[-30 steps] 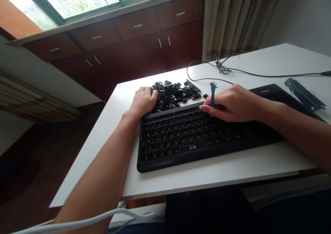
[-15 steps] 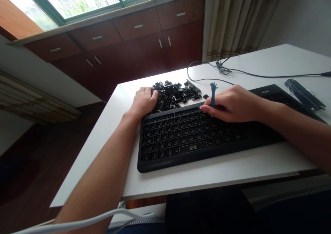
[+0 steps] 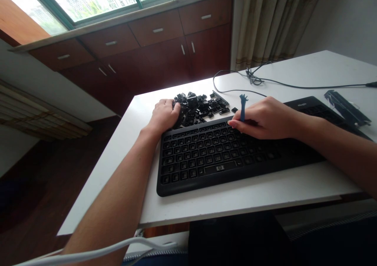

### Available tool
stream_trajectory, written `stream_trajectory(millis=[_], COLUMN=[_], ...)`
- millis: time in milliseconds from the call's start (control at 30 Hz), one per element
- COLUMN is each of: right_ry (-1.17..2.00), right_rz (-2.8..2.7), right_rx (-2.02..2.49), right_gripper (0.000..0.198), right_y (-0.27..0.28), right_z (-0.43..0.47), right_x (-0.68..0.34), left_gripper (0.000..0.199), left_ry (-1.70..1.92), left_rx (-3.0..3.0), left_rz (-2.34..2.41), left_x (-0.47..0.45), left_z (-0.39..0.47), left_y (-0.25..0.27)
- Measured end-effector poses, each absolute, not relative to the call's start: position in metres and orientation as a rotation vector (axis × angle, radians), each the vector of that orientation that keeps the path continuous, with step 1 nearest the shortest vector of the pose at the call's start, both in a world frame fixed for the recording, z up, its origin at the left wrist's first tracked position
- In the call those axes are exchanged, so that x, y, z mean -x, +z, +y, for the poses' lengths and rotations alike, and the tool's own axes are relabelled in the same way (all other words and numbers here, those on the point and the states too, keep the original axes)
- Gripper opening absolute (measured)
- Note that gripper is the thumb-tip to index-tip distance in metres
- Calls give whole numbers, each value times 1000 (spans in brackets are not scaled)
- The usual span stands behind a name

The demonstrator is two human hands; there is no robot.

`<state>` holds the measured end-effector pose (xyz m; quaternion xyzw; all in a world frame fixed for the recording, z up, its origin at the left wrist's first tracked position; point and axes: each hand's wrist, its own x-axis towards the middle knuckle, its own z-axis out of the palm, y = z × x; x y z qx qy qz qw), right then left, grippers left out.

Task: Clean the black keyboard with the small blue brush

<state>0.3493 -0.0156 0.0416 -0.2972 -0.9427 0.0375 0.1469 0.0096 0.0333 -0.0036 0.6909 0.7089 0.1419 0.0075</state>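
A black keyboard [image 3: 203, 183] with its keycaps off lies at a slant on the white table, its key sockets bare. Beyond its far left edge is a heap of loose black keycaps [image 3: 196, 107]. My left hand [image 3: 165, 115] lies at the left side of that heap, fingers loosely stretched and thumb apart; the undersides of the fingers are hidden. Over the keyboard's upper middle, my right hand [image 3: 265, 119] pinches a thin blue stick with a splayed top end [image 3: 243, 107]. The stick's lower end is hidden by the fingers, which are at the top row of sockets.
A dark flat piece [image 3: 347, 108] lies to the right behind the keyboard. A black cable [image 3: 294, 83] runs across the back of the table [image 3: 108, 179]. In front, a white cord [image 3: 118, 245] crosses my left forearm. Wooden cabinets [image 3: 147, 62] stand beyond the table.
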Motion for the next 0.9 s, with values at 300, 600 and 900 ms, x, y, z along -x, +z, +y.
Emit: stream_trajectory(millis=[300,600,900], right_ry=[133,126,132], right_rz=[-2718,-2719,-2718], right_rx=[863,865,875], right_gripper=[46,47,48], right_y=[43,42,42], right_z=[-16,-16,-16], right_x=[-350,-350,-349], left_gripper=[68,68,70], left_ry=[428,433,422], left_rx=[-2157,-2178,-2173], left_rz=[2212,2215,2222], left_x=[-10,-11,-12], left_z=[33,34,33], left_y=[-3,-2,-2])
